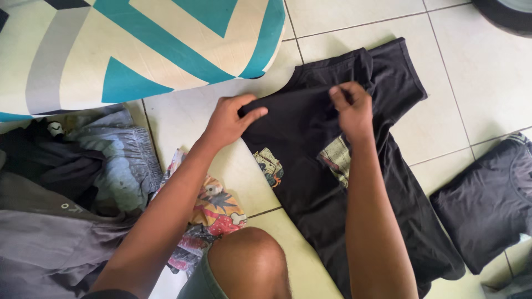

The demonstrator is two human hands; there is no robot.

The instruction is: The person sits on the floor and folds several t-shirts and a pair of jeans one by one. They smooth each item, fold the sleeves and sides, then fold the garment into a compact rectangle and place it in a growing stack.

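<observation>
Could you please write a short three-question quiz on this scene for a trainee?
1. True or false: both hands grip the black T-shirt on the tiled floor.
2. What lies to the right of the shirt: A) a folded dark garment, B) a shoe, C) a basket?
3. Which hand pinches a fold of fabric near the collar?

Key:
1. True: the left hand and right hand both hold it.
2. A, the folded dark garment.
3. The right hand.

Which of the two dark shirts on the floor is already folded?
The dark shirt at the right edge, a neat rectangle. The black shirt under both hands is spread out, its print showing.
</observation>
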